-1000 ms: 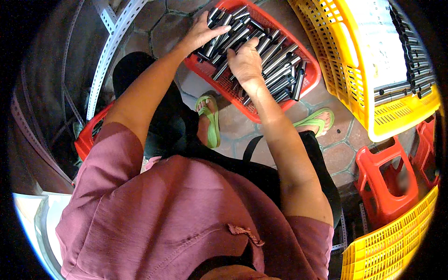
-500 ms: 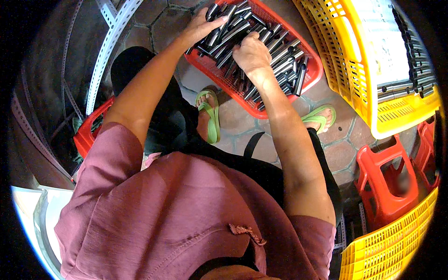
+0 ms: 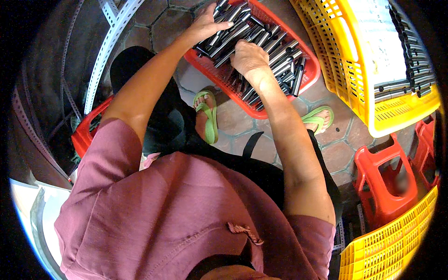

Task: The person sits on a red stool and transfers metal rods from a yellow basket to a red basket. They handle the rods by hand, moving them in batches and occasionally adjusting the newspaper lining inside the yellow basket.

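A red plastic basket [image 3: 313, 74] on the floor holds many short shiny metal tubes [image 3: 298, 77] with black ends, lying in a loose heap. At its far left end my left hand [image 3: 205, 27] rests over the tubes, thumb stretched out across them and apart from the fingers. My right hand [image 3: 250, 58] is curled down into the middle of the heap. Its fingers are bent and closed, and their tips are hidden, so what they grip cannot be made out.
To the right stands a yellow crate [image 3: 368, 112] with similar tubes stacked in rows beside a white sheet [image 3: 373, 42]. Red stools [image 3: 373, 186] and another yellow crate [image 3: 387, 242] are at lower right. A perforated metal rail [image 3: 100, 65] rises at left.
My right hand has moved slightly left and nearer to me within the heap. My left hand has shifted a little to the right, its thumb now lying farther over the tubes.
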The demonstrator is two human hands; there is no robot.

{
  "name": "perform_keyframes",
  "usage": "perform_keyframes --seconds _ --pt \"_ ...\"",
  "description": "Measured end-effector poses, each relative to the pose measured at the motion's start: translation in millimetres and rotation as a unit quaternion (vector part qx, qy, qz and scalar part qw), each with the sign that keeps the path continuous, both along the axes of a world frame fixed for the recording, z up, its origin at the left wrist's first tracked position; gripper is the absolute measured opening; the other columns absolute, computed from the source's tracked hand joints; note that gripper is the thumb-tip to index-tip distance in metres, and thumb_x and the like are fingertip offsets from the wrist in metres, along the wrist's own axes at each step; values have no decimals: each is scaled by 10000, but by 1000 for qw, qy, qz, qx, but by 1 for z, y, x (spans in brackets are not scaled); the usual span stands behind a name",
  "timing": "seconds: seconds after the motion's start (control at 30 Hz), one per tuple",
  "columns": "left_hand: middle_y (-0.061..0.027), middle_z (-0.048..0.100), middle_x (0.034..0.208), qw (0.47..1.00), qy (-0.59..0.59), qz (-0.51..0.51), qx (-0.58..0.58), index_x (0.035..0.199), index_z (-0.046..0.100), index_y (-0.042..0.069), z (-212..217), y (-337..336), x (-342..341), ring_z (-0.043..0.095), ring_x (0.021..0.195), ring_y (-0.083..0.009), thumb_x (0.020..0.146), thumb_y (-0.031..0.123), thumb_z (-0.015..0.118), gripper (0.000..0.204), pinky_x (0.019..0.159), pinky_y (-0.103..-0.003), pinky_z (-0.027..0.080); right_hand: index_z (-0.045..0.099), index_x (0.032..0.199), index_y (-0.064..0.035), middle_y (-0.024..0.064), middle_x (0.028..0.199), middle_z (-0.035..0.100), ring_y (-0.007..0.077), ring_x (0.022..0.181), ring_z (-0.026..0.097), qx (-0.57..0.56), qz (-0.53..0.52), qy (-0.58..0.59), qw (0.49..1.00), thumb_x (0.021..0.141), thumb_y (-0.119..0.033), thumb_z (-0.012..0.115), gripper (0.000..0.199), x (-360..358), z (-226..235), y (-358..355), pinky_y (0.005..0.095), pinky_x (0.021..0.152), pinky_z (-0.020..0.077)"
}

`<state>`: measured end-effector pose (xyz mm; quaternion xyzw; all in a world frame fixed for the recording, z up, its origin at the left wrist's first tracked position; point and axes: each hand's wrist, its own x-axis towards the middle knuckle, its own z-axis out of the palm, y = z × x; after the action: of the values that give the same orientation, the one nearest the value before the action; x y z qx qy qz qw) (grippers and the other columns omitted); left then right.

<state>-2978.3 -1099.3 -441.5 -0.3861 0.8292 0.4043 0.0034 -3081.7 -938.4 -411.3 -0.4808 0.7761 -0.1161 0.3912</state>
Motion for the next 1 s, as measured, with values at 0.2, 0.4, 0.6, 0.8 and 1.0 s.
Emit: perform_keyframes --seconds 0.2,0.4,0.6,0.8,1.0 --pt "-253 331 1501 1000 9 -1 0 1478 271 -20 -13 -6 -7 295 1411 -366 818 355 739 892 1166 -429 226 720 981 -32 195 1013 700 332 991 676 -15 8 -11 1000 832 -210 612 256 -7 7 1 421 869 540" --pt "-239 329 1497 997 74 -29 3 1495 237 2 -5 -2 -13 282 1413 -356 815 350 742 916 1162 -440 225 728 977 -40 183 1021 702 331 995 675 3 36 17 999 841 -226 602 263 -25 1 -7 429 870 540" --pt "-219 338 1491 991 116 -69 -16 1504 235 27 -10 2 -8 301 1401 -338 842 273 716 854 1149 -435 249 730 981 -60 189 995 704 340 985 676 9 28 31 999 840 -241 595 266 -37 -5 -7 442 874 536" --pt "-207 428 1404 988 91 128 -2 1478 317 45 -34 1 -3 405 1327 -316 930 242 606 650 1110 -424 315 719 1000 -66 214 993 696 371 971 672 -46 -34 49 997 864 -290 557 309 -61 -16 -9 470 875 527" --pt "-261 557 1273 994 -57 33 -88 1259 569 29 -70 -34 24 511 1186 -435 981 496 362 581 1019 -459 382 698 1057 -78 230 1005 689 381 987 665 -58 -86 72 992 881 -322 549 336 -85 -23 -3 476 894 518"
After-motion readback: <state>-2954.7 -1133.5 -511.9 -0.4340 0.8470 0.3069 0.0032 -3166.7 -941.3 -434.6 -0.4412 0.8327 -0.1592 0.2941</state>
